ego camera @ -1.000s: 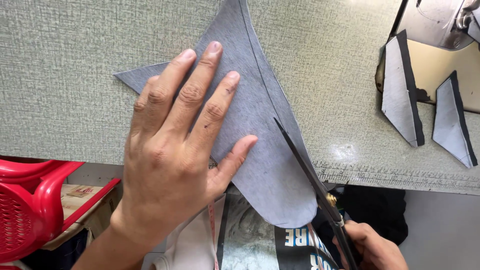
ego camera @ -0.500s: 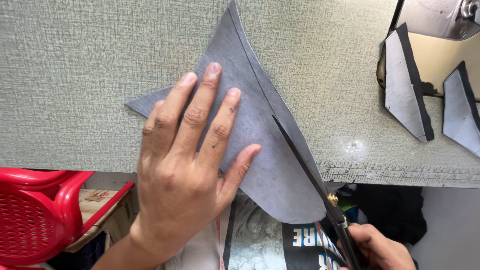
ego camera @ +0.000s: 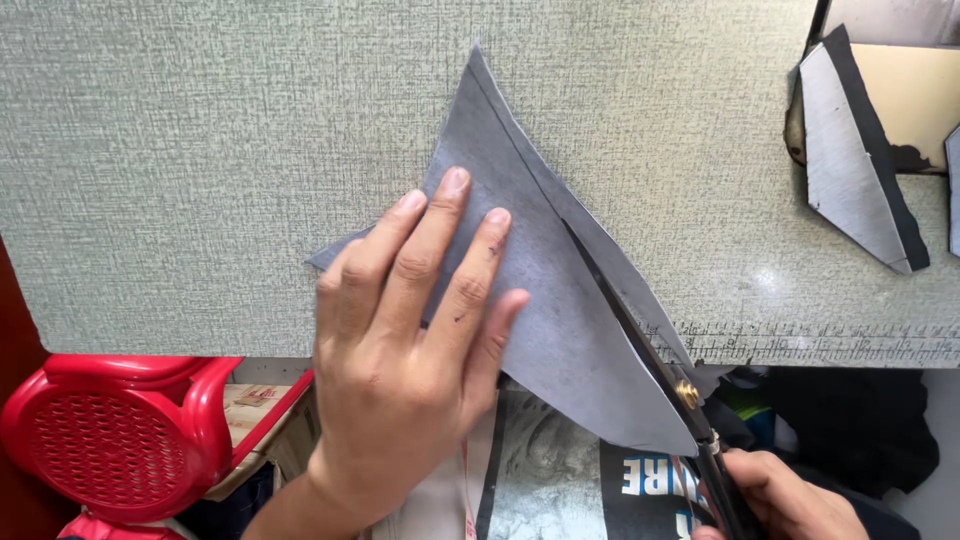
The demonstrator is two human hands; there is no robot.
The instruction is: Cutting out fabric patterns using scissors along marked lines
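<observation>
A grey triangular piece of fabric [ego camera: 540, 290] lies on the grey-green table [ego camera: 200, 150], its lower part hanging past the table's near edge. My left hand [ego camera: 420, 340] presses flat on the fabric with fingers spread. My right hand [ego camera: 790, 495], at the bottom right, grips the handles of black scissors [ego camera: 650, 350]. The blades run up along the fabric's right edge, partway into a cut that leaves a narrow strip on the right.
Cut grey pieces with black edges [ego camera: 855, 160] lie at the table's top right by a tan board [ego camera: 910, 90]. A red plastic stool [ego camera: 120, 430] stands below the table at left. Printed bags and dark cloth [ego camera: 850, 420] sit under the table's edge.
The scissors have advanced further up the fabric's right edge. The view has shifted so the fabric and my left hand sit more to the right.
</observation>
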